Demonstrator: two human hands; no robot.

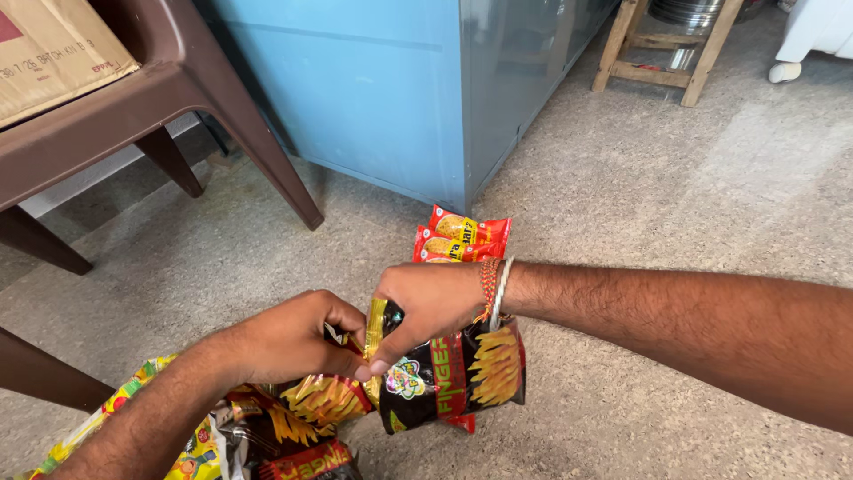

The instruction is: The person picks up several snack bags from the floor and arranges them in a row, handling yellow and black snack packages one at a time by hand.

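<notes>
We pinch one black snack packet (453, 378) with our right hand (426, 307); our left hand (293, 338) grips a second one (324, 397) just beside. Two red packets (462, 238) lie behind, above the grey floor (640, 196).

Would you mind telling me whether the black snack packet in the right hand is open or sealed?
Cannot tell: the right hand covers the black snack packet's top edge.
</notes>
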